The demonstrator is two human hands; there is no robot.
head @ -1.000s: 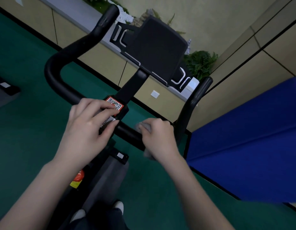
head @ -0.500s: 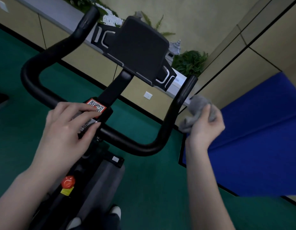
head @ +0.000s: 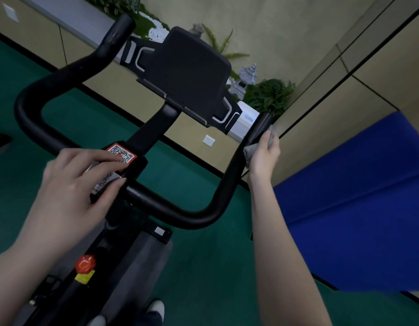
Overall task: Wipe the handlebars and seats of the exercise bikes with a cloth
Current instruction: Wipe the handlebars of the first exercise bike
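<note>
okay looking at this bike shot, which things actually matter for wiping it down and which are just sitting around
Part of the job:
- grey cloth, held in the right hand against the right handlebar grip
- black handlebar, steadied at its middle by the left hand

Just there:
- console
- QR sticker
- red knob
- blue mat
- plants
- stone pagoda ornament

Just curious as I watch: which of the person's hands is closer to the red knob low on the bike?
The left hand. It rests on the handlebar's middle, above the red knob. The right hand grips the cloth around the right handle, farther away.
</note>
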